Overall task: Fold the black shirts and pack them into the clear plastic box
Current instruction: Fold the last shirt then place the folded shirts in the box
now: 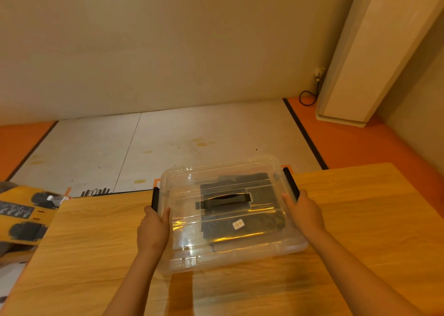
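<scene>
Lidded clear plastic box (185,246) on a wooden table (96,248), black shirts (260,225) inside; left hand (153,229) grasps its left edge; right hand (304,213) grasps its right edge.

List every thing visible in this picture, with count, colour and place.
clear plastic box: one, transparent, lidded, between the hands
black shirts: count unclear, black, inside the box
latches: two, black, at the box's ends
table: one, light wood, foreground
yellow packaging: one, yellow-black, left of table
cable: one, black, floor by wall
left hand: one, grips box's left side
right hand: one, grips box's right side
</scene>
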